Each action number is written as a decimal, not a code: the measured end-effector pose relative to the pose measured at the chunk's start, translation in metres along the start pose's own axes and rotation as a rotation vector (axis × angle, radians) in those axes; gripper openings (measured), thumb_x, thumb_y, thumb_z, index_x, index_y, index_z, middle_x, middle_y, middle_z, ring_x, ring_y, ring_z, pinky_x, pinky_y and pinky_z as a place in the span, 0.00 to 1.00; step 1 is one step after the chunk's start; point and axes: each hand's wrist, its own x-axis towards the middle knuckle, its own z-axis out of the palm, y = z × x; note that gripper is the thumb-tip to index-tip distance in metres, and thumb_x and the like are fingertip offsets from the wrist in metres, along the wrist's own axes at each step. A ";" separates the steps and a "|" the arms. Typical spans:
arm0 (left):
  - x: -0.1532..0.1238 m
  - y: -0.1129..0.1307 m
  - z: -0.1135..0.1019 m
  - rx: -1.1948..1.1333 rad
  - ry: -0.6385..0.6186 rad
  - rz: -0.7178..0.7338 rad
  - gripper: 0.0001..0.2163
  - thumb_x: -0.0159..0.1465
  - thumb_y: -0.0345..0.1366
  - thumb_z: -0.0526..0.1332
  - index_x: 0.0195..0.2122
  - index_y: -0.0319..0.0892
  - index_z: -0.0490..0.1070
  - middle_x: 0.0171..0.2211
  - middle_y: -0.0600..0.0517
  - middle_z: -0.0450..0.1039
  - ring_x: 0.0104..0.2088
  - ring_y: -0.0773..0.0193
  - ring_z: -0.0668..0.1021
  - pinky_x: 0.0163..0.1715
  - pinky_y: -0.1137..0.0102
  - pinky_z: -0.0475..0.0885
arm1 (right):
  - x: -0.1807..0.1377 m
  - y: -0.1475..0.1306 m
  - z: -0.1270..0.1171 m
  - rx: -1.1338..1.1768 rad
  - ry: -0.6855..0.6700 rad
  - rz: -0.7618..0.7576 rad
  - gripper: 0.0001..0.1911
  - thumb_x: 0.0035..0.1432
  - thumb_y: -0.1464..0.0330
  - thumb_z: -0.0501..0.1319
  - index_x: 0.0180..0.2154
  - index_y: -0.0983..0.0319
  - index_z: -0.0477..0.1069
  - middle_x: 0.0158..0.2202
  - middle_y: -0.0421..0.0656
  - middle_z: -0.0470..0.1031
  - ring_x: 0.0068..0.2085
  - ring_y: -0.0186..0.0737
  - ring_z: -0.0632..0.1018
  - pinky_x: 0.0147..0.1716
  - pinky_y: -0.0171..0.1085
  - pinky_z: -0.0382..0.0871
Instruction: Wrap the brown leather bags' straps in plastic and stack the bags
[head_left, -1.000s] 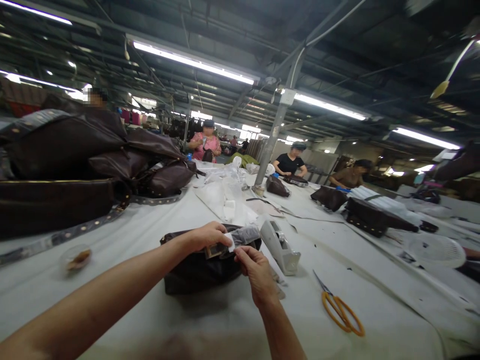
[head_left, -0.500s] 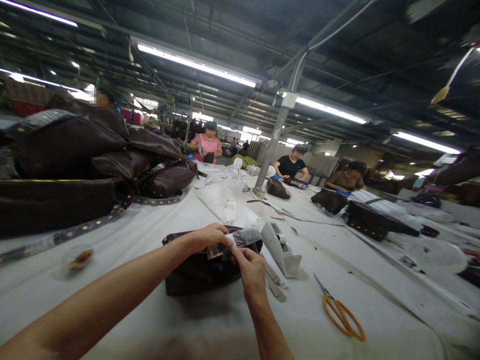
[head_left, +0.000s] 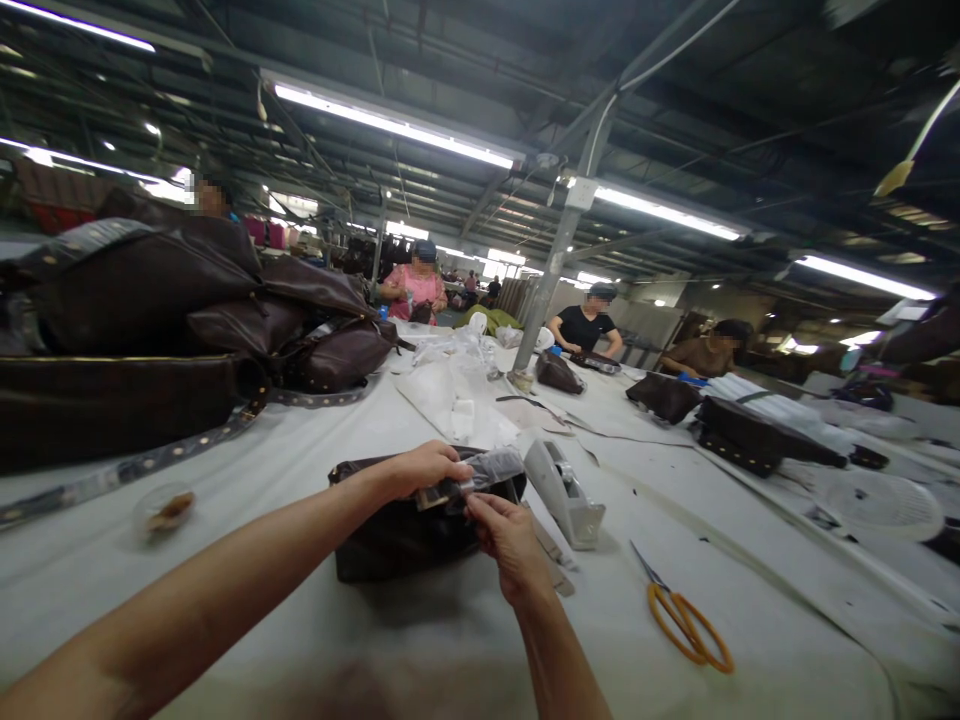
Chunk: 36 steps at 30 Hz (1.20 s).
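Observation:
A dark brown leather bag [head_left: 397, 550] stands on the white-covered table in front of me. At its top, clear plastic wrap [head_left: 495, 466] covers a strap or handle part. My left hand [head_left: 431, 468] is closed around this wrapped part, thumb on top. My right hand [head_left: 508, 535] pinches at the lower edge of the wrap, beside the left fingertips; what exactly lies between its fingers is too small to make out. Just right of the bag is a grey tape dispenser [head_left: 566, 500]. Scissors [head_left: 686, 625] with orange handles lie farther right, blades partly apart.
Dark leather bags [head_left: 142, 290] are piled at the left, with a wrapped studded strap [head_left: 135, 475] before them. A small clear dish [head_left: 166, 512] sits nearby. A white fan [head_left: 874, 505] and more bags [head_left: 765, 435] are at the right. Co-workers sit beyond, past a metal post [head_left: 551, 270].
My right hand has shifted slightly right and down, its fingers now a little apart from the left hand's. The left hand still grips the wrapped part. The view has moved slightly.

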 end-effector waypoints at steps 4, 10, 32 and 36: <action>0.000 0.001 0.000 -0.042 0.000 -0.029 0.16 0.46 0.47 0.65 0.25 0.38 0.70 0.19 0.55 0.66 0.20 0.68 0.67 0.22 0.71 0.59 | -0.003 -0.003 -0.004 -0.005 -0.021 0.017 0.16 0.34 0.60 0.69 0.25 0.66 0.76 0.20 0.39 0.72 0.19 0.27 0.60 0.20 0.31 0.48; -0.002 0.004 0.002 -0.047 0.019 -0.035 0.16 0.44 0.48 0.66 0.24 0.38 0.70 0.18 0.55 0.66 0.21 0.67 0.67 0.22 0.71 0.59 | 0.009 0.009 0.001 -0.054 0.048 -0.110 0.12 0.36 0.63 0.67 0.24 0.63 0.72 0.17 0.37 0.72 0.21 0.33 0.68 0.22 0.33 0.58; -0.019 0.016 0.011 0.029 0.005 -0.001 0.17 0.46 0.50 0.64 0.25 0.39 0.69 0.22 0.54 0.68 0.23 0.67 0.68 0.24 0.72 0.60 | 0.005 0.014 -0.003 -0.143 0.137 -0.269 0.12 0.39 0.61 0.68 0.20 0.62 0.70 0.17 0.34 0.68 0.24 0.33 0.65 0.26 0.33 0.58; -0.022 0.019 0.015 0.082 0.002 0.022 0.17 0.46 0.49 0.63 0.26 0.39 0.69 0.22 0.55 0.67 0.23 0.68 0.67 0.25 0.72 0.59 | 0.000 0.010 -0.008 -0.082 0.114 -0.224 0.10 0.36 0.64 0.69 0.18 0.62 0.72 0.17 0.35 0.70 0.25 0.34 0.67 0.27 0.33 0.59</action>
